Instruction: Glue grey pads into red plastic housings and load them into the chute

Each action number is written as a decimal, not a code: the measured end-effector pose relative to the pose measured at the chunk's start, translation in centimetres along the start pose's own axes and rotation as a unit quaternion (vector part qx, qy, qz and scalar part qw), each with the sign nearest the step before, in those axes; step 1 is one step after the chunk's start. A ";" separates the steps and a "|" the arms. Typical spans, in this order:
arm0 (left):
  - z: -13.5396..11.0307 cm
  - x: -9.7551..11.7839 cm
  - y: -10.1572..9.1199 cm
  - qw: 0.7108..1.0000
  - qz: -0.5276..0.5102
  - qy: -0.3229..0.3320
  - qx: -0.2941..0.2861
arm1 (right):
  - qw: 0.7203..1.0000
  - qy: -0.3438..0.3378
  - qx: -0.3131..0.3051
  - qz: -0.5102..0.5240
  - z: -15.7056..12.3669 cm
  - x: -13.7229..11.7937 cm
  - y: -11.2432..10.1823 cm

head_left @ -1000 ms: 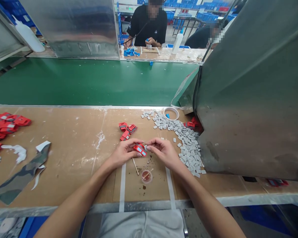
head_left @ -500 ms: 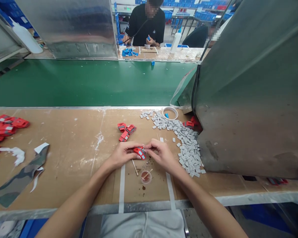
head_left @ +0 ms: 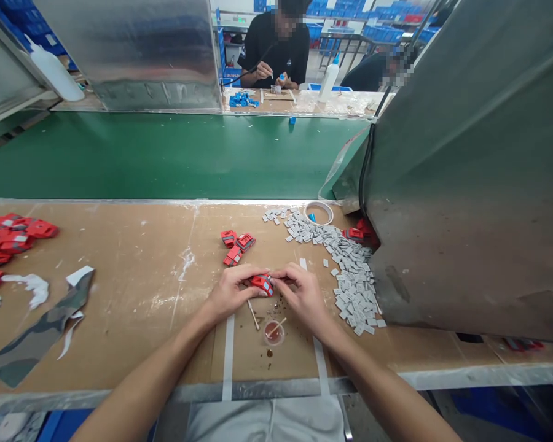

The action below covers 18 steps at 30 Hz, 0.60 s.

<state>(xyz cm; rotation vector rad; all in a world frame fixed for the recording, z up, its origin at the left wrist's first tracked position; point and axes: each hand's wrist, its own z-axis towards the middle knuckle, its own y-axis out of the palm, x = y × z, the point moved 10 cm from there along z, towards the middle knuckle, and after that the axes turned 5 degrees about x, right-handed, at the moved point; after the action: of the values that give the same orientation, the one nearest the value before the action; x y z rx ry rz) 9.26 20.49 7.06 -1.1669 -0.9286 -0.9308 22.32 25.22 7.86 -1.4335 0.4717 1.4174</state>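
My left hand (head_left: 233,291) and my right hand (head_left: 301,294) meet over the brown workbench, fingers pinched on one small red plastic part (head_left: 262,283). Both thumbs press on it from either side. Just below the hands sit a small round cup of brownish glue (head_left: 273,332) with a stick in it and a loose wooden stick (head_left: 253,314). Three more red parts (head_left: 236,244) lie just beyond the hands. A long heap of small grey tiles (head_left: 345,264) spreads to the right.
A pile of red parts (head_left: 9,236) and camouflage fabric scraps (head_left: 37,328) lie at the left. A tape roll (head_left: 318,212) sits at the bench's back edge by a green conveyor belt (head_left: 166,153). A large metal panel (head_left: 465,184) stands at the right. Another person works across the belt.
My hands have closed together on the red part and sunk slightly toward the bench; the grey tile my right fingers held a second ago no longer shows.
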 end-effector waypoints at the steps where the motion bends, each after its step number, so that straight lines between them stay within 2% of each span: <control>1: 0.0 0.1 0.0 1.000 0.006 0.006 -0.001 | 1.000 -0.009 -0.006 -0.007 0.0 -0.2 0.1; 9: -0.5 0.3 0.3 0.997 0.062 0.051 -0.005 | 0.997 -0.023 -0.077 -0.003 -0.4 -0.5 1.0; 13: -0.6 0.6 0.4 0.995 0.082 0.060 -0.009 | 0.992 0.026 -0.100 0.071 0.0 0.5 1.3; 18: -0.9 2.0 0.1 0.990 0.092 0.103 -0.011 | 0.980 0.080 -0.120 0.139 0.2 1.3 1.9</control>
<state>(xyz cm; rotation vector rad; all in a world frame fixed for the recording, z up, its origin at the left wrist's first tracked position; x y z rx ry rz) 10.11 19.45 8.77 -1.1306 -0.6349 -0.8946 20.93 25.15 6.00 -1.7364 0.6417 1.6302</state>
